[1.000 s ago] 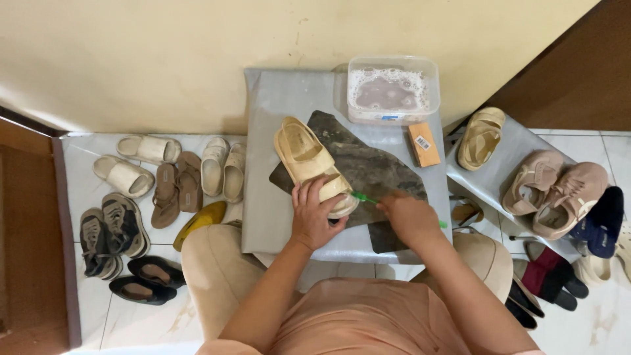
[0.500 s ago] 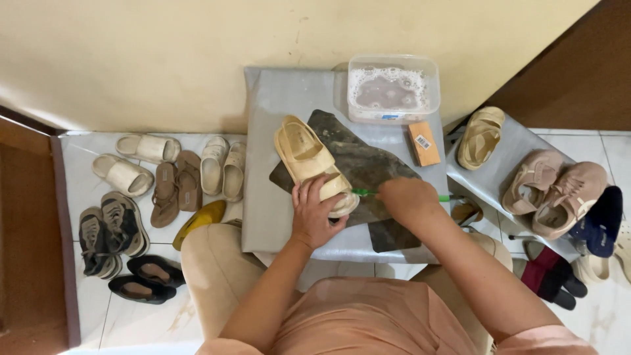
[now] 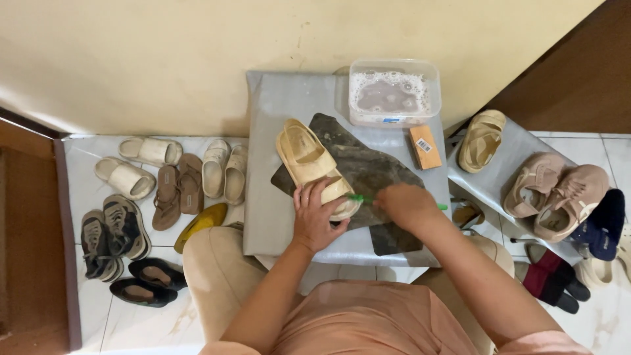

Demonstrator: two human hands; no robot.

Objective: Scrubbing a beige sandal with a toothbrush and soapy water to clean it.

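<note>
**Brush meets sandal on the grey counter**

Dead centre, the cream sandal (image 3: 310, 164) lies on a dark cloth (image 3: 371, 171) spread over the counter (image 3: 269, 197), toe end pointing to about eleven o'clock. The left hand (image 3: 317, 220) clamps down on the near end of the sandal, fingers curled over its edge, pinning it in place. The right hand (image 3: 404, 205) is closed around a green brush (image 3: 360, 198), whose tip touches the sandal's near end at roughly four o'clock of the shoe, while the handle's tail pokes out past the knuckles towards three o'clock.

By the look of it, this is the scrubbing step, worked on the heel end. Up at one o'clock sits a clear tub (image 3: 393, 92) of foamy water, with an orange box (image 3: 424, 146) just beside it. A fresh dip would call for the right hand to lift away towards that tub while the left keeps the shoe steady, or a turn of the sandal to bring up an unscrubbed side.

Over at nine o'clock, rows of sandals and shoes (image 3: 151, 190) line the tiled floor; at three o'clock, a second grey surface carries pink sneakers (image 3: 559, 194) and another cream sandal (image 3: 483, 139).
</note>
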